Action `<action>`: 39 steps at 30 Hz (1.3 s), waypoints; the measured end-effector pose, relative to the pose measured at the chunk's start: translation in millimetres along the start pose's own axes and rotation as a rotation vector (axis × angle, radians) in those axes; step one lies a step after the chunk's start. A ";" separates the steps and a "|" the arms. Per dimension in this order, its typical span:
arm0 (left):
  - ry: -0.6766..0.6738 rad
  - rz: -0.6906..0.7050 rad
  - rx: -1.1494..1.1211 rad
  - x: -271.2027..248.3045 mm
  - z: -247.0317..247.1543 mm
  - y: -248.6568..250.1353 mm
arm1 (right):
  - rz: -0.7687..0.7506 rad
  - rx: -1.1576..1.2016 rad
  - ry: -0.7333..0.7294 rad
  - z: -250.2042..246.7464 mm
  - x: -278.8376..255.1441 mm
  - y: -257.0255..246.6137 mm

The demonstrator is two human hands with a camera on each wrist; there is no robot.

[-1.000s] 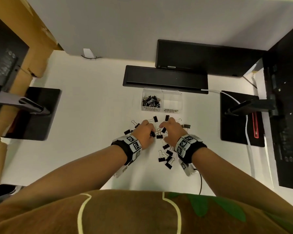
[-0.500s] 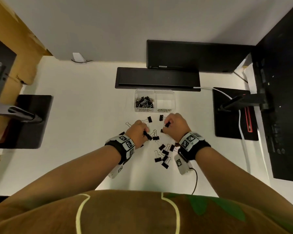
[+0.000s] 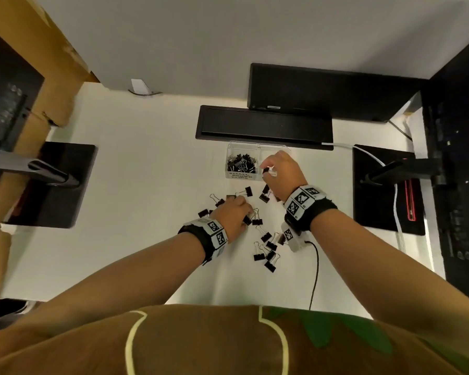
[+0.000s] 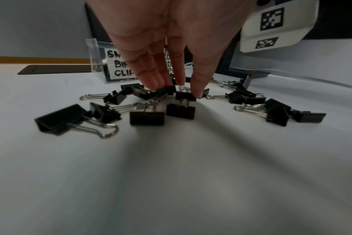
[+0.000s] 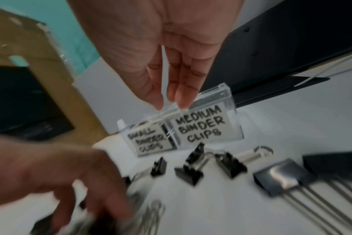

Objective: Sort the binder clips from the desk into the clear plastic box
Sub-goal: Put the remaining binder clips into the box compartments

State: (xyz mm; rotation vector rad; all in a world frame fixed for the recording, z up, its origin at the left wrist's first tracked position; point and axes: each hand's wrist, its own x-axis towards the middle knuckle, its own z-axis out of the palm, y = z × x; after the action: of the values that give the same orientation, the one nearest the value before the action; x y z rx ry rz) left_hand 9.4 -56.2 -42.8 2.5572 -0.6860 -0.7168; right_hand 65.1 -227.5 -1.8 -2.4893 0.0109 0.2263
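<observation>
A clear plastic box (image 3: 244, 144) with two compartments stands past a scatter of black binder clips (image 3: 266, 236) on the white desk. Its left compartment, labelled small binder clips, holds several clips (image 3: 241, 163). My right hand (image 3: 268, 169) hovers over the right compartment, labelled medium binder clips (image 5: 203, 124). The right hand's fingers (image 5: 183, 89) point straight down at the box rim (image 5: 228, 95), and no clip shows between them. My left hand (image 3: 244, 212) reaches down into the scatter. In the left wrist view its fingertips (image 4: 153, 82) and thumb pinch a small clip (image 4: 168, 90) among the others (image 4: 147, 117).
A flat black bar (image 3: 263, 125) lies just behind the box, below a monitor. Black monitor stand bases sit at the left (image 3: 49, 185) and right (image 3: 385, 185). A white cable (image 3: 395, 198) crosses the right base, and a thin black cable (image 3: 314, 266) trails from my right wrist.
My right hand carried a clip from the scatter forward to the box and now sits over the right compartment. My left hand stayed low among the clips.
</observation>
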 end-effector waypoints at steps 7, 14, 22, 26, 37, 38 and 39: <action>-0.054 0.054 0.192 5.3 5.4 3.2 | 0.011 -0.420 -0.372 36.2 -35.4 11.2; 0.062 0.038 0.105 11.8 -6.6 3.1 | 0.027 -0.405 -0.308 45.8 -42.1 25.1; 0.017 -0.061 0.194 34.3 -11.4 4.9 | 0.031 -0.231 -0.278 44.5 -53.9 31.4; -0.018 -0.081 0.247 38.9 -3.5 3.6 | -0.011 -0.126 -0.301 38.7 -56.1 33.9; 0.024 -0.183 0.095 38.9 -3.6 4.2 | 0.138 0.250 0.041 -13.0 -14.5 13.6; 0.012 -0.170 0.111 38.4 -3.0 3.7 | 0.130 0.261 0.075 -18.5 -6.6 12.3; 0.008 -0.162 0.126 38.1 -3.1 3.3 | 0.127 0.267 0.101 -22.5 0.6 11.9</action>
State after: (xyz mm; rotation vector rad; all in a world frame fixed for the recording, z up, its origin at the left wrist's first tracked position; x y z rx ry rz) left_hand 38.6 -79.1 -52.9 2.7538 -0.5411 -0.7361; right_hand 68.6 -250.5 8.7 -2.2329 0.2268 0.1412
